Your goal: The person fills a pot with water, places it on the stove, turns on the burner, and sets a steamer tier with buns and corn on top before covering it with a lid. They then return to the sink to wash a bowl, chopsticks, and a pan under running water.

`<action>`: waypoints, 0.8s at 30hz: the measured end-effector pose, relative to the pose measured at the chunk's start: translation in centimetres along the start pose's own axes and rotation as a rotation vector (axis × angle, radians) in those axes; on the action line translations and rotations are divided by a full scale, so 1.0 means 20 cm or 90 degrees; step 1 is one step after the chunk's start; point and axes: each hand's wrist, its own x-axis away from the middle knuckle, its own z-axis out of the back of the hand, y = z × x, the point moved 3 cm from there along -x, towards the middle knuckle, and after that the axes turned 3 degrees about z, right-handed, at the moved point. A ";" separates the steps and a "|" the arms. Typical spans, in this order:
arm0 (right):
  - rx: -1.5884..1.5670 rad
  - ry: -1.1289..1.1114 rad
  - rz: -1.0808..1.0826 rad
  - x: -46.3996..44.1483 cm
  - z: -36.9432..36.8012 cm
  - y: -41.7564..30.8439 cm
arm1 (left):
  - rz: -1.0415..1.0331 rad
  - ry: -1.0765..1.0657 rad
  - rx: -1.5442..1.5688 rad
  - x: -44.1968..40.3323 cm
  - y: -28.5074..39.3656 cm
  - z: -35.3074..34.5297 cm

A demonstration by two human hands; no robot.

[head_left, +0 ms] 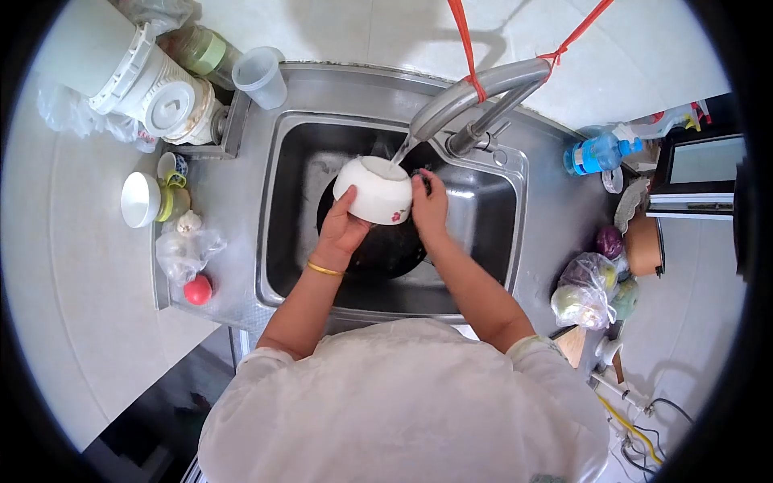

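A white bowl (370, 193) with a small red flower near its rim is held over the sink (519, 201), tipped with its base up. Water from the curved metal faucet (451, 109) runs onto the base. My left hand (345, 231) grips the bowl's left side, thumb up along its wall. At the bowl's right side my right hand (431, 208) closes its fingers against the wall; something dark shows by its fingertips, too small to name. Below lies a round black pan (398, 258) in the sink, partly hidden by the bowl and hands.
Left of the sink are a clear plastic tub (262, 78), a white cup (141, 200), garlic (188, 222) and a red round item (197, 290). On the right stand a blue bottle (600, 154) and bagged produce (584, 294). Red ties (465, 40) hold the faucet.
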 end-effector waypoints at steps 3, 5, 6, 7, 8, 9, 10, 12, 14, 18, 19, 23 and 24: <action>0.067 -0.069 0.330 0.16 0.04 -0.30 | 0.021 -0.032 -0.018 -0.02 0.01 -0.01; 0.122 -0.160 0.485 0.20 0.00 -0.49 | 0.042 -0.062 -0.064 -0.04 -0.02 0.02; 0.144 -0.169 0.552 0.19 -0.03 -0.53 | -0.001 -0.090 -0.103 -0.03 -0.03 0.02; 0.133 -0.158 0.524 0.13 -0.04 -0.51 | -0.002 -0.088 -0.147 -0.01 -0.05 -0.01; 0.123 -0.148 0.495 0.04 -0.07 -0.47 | -0.004 -0.084 -0.191 0.02 -0.05 -0.04; 0.112 -0.139 0.465 -0.05 -0.08 -0.42 | 0.013 -0.099 -0.248 0.05 -0.05 -0.06; 0.069 -0.135 0.330 -0.12 -0.08 -0.36 | 0.029 -0.113 -0.304 0.07 -0.03 -0.08; 0.040 -0.132 0.322 -0.12 -0.09 -0.29 | 0.038 -0.153 -0.395 0.06 0.01 -0.08; 0.112 -0.093 0.478 0.09 -0.05 -0.47 | 0.027 -0.190 -0.455 0.02 0.05 -0.01; 0.169 -0.320 0.655 0.17 -0.13 -0.58 | -0.226 -0.264 -0.954 0.05 0.11 -0.10; 0.193 -0.294 0.603 0.11 -0.13 -0.58 | -0.241 -0.227 -0.964 0.02 0.10 -0.09; 0.030 -0.267 0.193 -0.29 -0.26 -0.19 | 0.168 -0.244 -0.792 0.07 0.12 -0.13; -0.049 -0.268 0.101 -0.31 -0.25 -0.16 | 0.137 -0.218 -0.649 0.08 0.13 -0.14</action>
